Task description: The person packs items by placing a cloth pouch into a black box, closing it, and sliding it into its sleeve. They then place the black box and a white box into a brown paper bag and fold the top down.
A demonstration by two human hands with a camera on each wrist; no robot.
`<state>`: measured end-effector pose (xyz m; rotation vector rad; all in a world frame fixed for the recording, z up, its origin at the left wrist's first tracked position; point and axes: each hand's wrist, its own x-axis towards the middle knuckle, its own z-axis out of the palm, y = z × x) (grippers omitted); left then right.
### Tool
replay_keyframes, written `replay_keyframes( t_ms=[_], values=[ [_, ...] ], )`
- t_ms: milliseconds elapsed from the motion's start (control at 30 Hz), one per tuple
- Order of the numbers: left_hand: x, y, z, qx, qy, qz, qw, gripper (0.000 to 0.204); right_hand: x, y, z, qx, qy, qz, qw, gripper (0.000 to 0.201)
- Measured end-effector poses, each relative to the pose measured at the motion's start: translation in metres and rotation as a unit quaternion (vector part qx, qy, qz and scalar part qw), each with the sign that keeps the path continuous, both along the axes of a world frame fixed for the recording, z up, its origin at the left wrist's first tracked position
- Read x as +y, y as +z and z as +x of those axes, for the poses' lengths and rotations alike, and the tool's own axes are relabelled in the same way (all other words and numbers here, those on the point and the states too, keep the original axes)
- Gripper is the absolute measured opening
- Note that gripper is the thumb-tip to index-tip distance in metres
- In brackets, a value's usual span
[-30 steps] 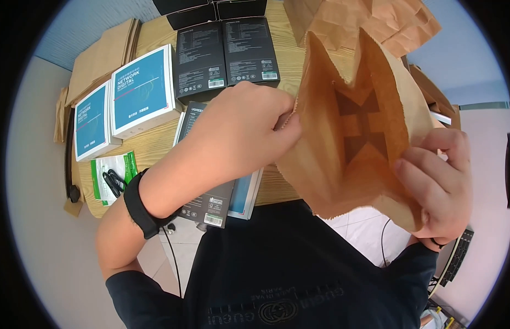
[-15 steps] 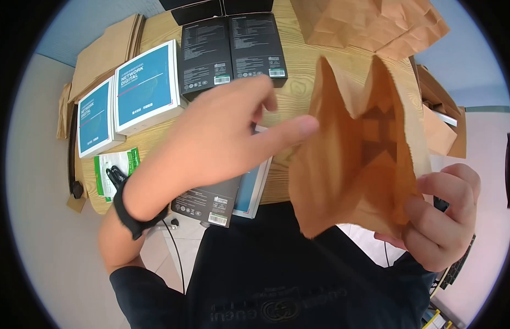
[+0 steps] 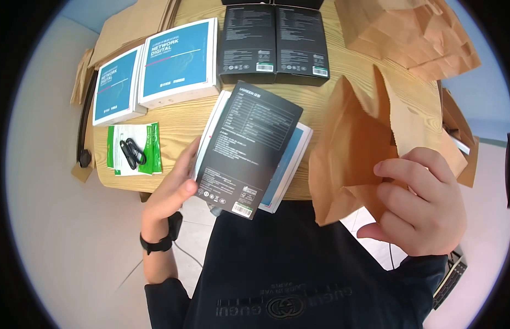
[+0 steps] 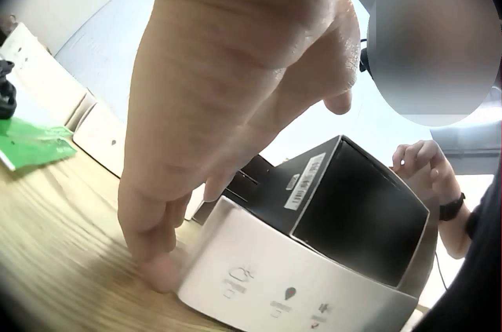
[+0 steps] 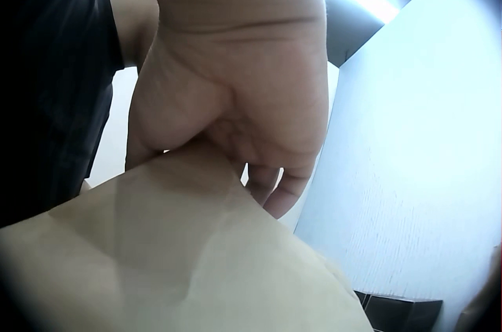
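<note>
My right hand (image 3: 428,211) pinches the rim of an upright-mouthed brown paper bag (image 3: 340,153), thumb on one side and fingers on the other; the bag's mouth gapes. In the right wrist view the bag's paper (image 5: 196,253) runs up into the grip. My left hand (image 3: 170,194) is at the left side of a stack: a black printed box (image 3: 249,148) lying askew on a white-and-blue box (image 3: 288,172). From the left wrist, extended fingertips (image 4: 161,269) reach the white box's corner, and the thumb stands apart from the black box.
Two white-and-blue boxes (image 3: 178,63) lie at the left, beside two black boxes (image 3: 248,44). A green-and-white packet (image 3: 151,156) with a coiled black cable (image 3: 132,153) sits near the left edge. Folded brown bags (image 3: 131,27) are behind; another paper bag (image 3: 408,38) stands at the back right.
My left hand has let go of the bag's rim and moved left and down to the box stack. My right hand still holds the bag. The head view has shifted left.
</note>
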<state>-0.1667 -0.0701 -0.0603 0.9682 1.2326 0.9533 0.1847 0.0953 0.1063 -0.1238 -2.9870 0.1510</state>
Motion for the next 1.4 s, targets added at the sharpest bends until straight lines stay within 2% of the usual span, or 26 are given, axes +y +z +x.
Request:
replay_keyframes(
  t_ms=[133,200,233,267,333,367,433,467,533,600,667,700,733,767,800,900,933,1067,1100,1133,1200,1233,1267,1333,1367,1400],
  values=[
    [-0.003,-0.006,0.025,0.028,0.044,-0.011,0.999,0.112,0.002,-0.004,-0.003,0.003,0.012,-0.014,1.000,0.051],
    [-0.029,-0.012,0.038,0.037,0.114,-0.039,0.992,0.113,0.003,-0.004,-0.002,0.007,0.010,-0.041,0.999,0.054],
    [-0.045,-0.019,0.043,0.082,0.122,-0.039,0.988,0.110,0.003,-0.004,-0.001,0.008,0.008,-0.042,0.999,0.054],
    [-0.060,-0.018,0.049,0.075,0.123,-0.077,0.987,0.112,0.004,-0.004,0.000,0.008,0.015,-0.039,0.999,0.056],
    [-0.080,-0.019,0.067,0.009,0.158,-0.077,0.984,0.114,0.006,-0.004,0.002,0.010,0.024,-0.038,0.999,0.058],
    [-0.091,-0.023,0.073,0.010,0.161,-0.080,0.984,0.114,0.008,-0.004,0.003,0.015,0.027,-0.041,0.999,0.058],
    [-0.107,-0.030,0.083,-0.116,0.245,-0.103,0.957,0.120,0.011,-0.006,0.003,0.021,0.039,-0.047,0.998,0.059],
    [-0.105,-0.025,0.088,-0.114,0.251,-0.103,0.956,0.120,0.013,-0.006,0.003,0.025,0.045,-0.048,0.998,0.060],
    [-0.094,-0.012,0.096,-0.206,0.251,-0.147,0.934,0.125,0.015,-0.009,0.002,0.033,0.056,-0.051,0.997,0.060],
    [-0.091,-0.012,0.096,-0.181,0.234,-0.141,0.945,0.129,0.015,-0.012,0.002,0.057,0.053,-0.059,0.995,0.061],
    [-0.092,-0.008,0.090,-0.030,0.184,-0.147,0.971,0.121,0.015,-0.011,0.005,0.053,0.060,-0.056,0.995,0.062],
    [-0.093,-0.003,0.085,-0.026,0.182,-0.146,0.972,0.121,0.015,-0.011,0.007,0.046,0.066,-0.052,0.995,0.062],
    [-0.097,0.006,0.078,0.115,0.160,-0.119,0.973,0.108,0.015,-0.011,0.010,0.049,0.063,-0.053,0.995,0.062],
    [-0.099,0.014,0.073,0.253,0.133,-0.089,0.954,0.096,0.015,-0.011,0.013,0.054,0.060,-0.052,0.995,0.063],
    [-0.096,0.021,0.070,0.255,0.131,-0.089,0.954,0.096,0.015,-0.012,0.016,0.058,0.058,-0.050,0.995,0.063],
    [-0.069,0.045,0.056,0.317,0.115,-0.017,0.941,0.054,0.013,-0.014,0.018,0.077,0.031,-0.054,0.995,0.063],
    [-0.057,0.047,0.045,0.318,0.113,-0.014,0.941,0.054,0.013,-0.013,0.019,0.079,0.029,-0.052,0.995,0.063],
    [-0.001,0.037,-0.010,0.244,-0.018,0.021,0.969,0.055,0.012,-0.012,0.022,0.078,0.026,-0.059,0.995,0.063],
    [0.007,0.032,-0.017,0.210,-0.066,0.043,0.975,0.059,0.011,-0.012,0.023,0.080,0.022,-0.063,0.995,0.063],
    [0.010,0.027,-0.015,0.210,-0.072,0.046,0.974,0.059,0.011,-0.012,0.024,0.080,0.016,-0.061,0.995,0.063],
    [0.013,0.017,-0.007,0.235,0.071,0.032,0.969,0.073,0.010,-0.012,0.025,0.088,0.012,-0.056,0.994,0.063],
    [0.007,0.018,-0.005,0.236,0.090,0.026,0.967,0.093,0.010,-0.012,0.027,0.088,0.005,-0.057,0.994,0.063],
    [-0.004,0.016,-0.002,0.236,0.084,0.025,0.968,0.093,0.011,-0.012,0.028,0.096,0.006,-0.058,0.994,0.064],
    [-0.035,0.006,0.008,0.062,0.237,-0.033,0.969,0.103,0.012,-0.012,0.028,0.103,0.003,-0.061,0.993,0.064],
    [-0.046,0.001,0.019,0.038,0.233,-0.065,0.970,0.111,0.012,-0.012,0.028,0.100,0.002,-0.058,0.993,0.065],
    [-0.056,-0.002,0.033,-0.043,0.252,-0.106,0.961,0.115,0.013,-0.013,0.027,0.096,0.005,-0.055,0.994,0.065]
  ],
)
